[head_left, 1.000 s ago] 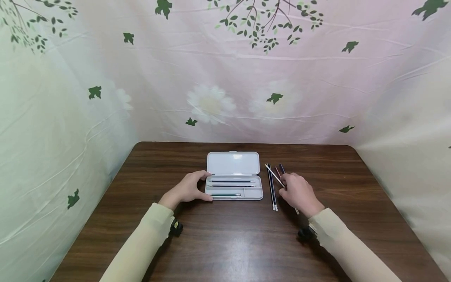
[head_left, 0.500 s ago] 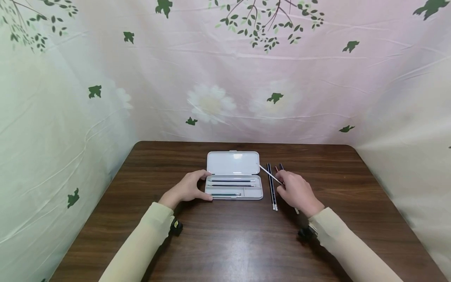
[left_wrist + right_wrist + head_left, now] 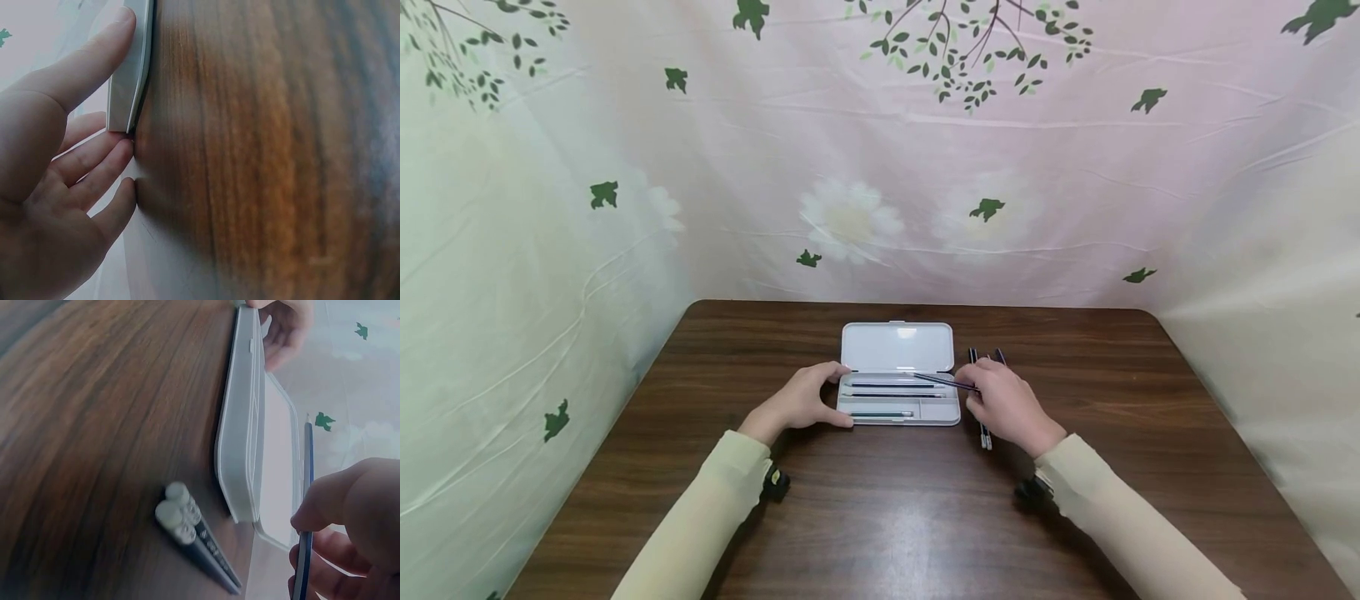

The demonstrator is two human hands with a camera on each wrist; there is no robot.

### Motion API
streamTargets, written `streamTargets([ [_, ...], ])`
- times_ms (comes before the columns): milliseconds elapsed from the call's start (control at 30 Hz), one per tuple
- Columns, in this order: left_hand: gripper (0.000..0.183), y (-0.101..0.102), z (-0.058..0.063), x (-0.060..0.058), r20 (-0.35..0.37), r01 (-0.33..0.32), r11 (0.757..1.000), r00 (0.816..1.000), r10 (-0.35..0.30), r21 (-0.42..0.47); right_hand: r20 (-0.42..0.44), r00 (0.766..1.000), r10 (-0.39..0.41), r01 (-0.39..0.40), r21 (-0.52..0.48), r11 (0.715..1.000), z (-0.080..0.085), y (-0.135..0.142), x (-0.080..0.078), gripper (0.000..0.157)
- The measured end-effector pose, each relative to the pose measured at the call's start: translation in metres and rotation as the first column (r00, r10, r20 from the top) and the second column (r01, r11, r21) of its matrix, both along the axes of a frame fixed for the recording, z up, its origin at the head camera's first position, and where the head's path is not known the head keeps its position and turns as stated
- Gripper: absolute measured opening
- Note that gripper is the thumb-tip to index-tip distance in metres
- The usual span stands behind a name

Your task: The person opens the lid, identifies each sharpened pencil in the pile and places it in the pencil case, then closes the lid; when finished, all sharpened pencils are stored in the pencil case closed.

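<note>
An open white pencil case lies on the table, its lid folded back. Inside are two dark pencils in the rear compartment and a green pencil in the front one. My left hand holds the case's left end, thumb on the front wall and fingers behind. Between thumb and fingers, my right hand pinches a dark blue pencil, its tip slanting left over the case's rear right part. Below that hand lie dark pencils with white erasers, partly hidden.
The brown wooden table reaches back to a hanging cloth with leaf and bird prints. Another dark pencil end pokes out behind my right hand. A black band sits on each wrist.
My right hand has lifted a pencil from the loose ones and moved left, bringing its tip over the case. The left hand has stayed at the case's left end.
</note>
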State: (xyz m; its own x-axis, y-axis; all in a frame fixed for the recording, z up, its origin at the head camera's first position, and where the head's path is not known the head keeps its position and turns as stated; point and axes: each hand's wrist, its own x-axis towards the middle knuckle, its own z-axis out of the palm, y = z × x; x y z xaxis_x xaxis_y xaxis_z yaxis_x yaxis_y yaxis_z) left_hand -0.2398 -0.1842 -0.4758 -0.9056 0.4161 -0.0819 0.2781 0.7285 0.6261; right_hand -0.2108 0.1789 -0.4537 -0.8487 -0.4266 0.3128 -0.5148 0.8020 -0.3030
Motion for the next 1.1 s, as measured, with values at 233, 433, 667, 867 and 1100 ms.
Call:
streamTargets([
  [233,0.089,0.000,-0.001,0.000,-0.006,0.001,1.000,1.000,-0.001,0.001,-0.018,0.998,0.056,-0.056,0.034,0.998,-0.004,-0.015,-0.007,0.027],
  [433,0.089,0.000,0.000,0.000,0.003,-0.009,1.000,1.000,0.009,0.013,0.015,0.997,0.074,-0.075,0.037,0.996,-0.007,-0.034,-0.016,0.025],
  [667,0.089,0.000,-0.001,0.000,0.005,-0.013,1.000,1.000,0.013,0.005,0.078,0.991,0.113,-0.114,0.013,0.993,-0.010,-0.054,-0.026,0.030],
  [867,0.089,0.000,-0.002,-0.002,0.011,-0.019,1.000,1.000,0.019,0.007,0.117,0.980,0.160,-0.160,-0.001,0.987,-0.015,-0.068,-0.034,0.034],
  [1100,0.090,0.001,-0.001,-0.001,0.017,-0.020,1.000,1.000,0.020,0.010,0.073,0.966,0.248,-0.248,-0.010,0.969,-0.021,-0.075,-0.041,0.034],
])
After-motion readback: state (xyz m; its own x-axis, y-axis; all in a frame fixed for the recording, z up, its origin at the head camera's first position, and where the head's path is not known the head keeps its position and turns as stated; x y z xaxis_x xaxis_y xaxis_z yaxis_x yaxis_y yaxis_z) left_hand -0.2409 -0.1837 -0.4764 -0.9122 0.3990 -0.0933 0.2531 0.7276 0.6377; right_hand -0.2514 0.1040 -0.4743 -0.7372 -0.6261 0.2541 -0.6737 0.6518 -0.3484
